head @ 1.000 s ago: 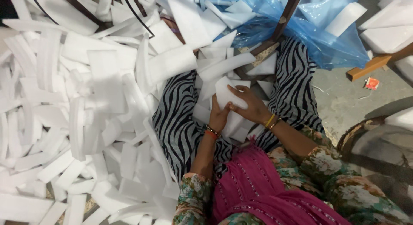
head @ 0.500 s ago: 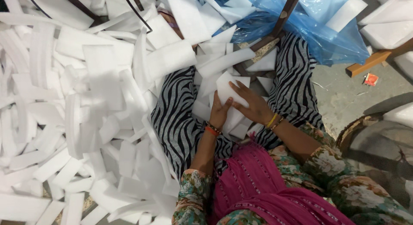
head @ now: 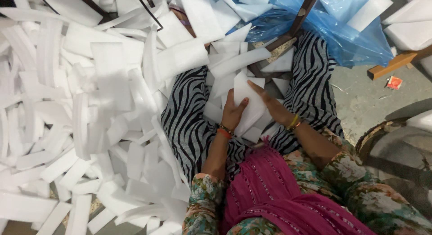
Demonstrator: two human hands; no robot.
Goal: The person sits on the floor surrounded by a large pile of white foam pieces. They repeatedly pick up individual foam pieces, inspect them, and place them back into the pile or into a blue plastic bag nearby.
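Observation:
I sit on the floor with zebra-striped trousers [head: 189, 122] spread out. Between my knees lies a white foam sheet [head: 248, 100]. My left hand [head: 233, 112] grips its lower left edge, thumb on top. My right hand [head: 270, 104] lies flat across the sheet's right side, fingers stretched toward its top. Both wrists carry bangles. More white foam pieces [head: 234, 64] are piled in my lap just beyond the sheet.
A deep heap of white foam strips [head: 76, 118] covers the floor to my left. A blue plastic bag [head: 342, 28] with foam pieces lies at the upper right, beside a wooden bar [head: 396, 64] and a dark wooden leg [head: 303, 12]. Grey floor shows at the right.
My right hand has slid up and flattened across the foam sheet. My left hand has closed on the sheet's lower edge. The sheet has shifted slightly in my lap.

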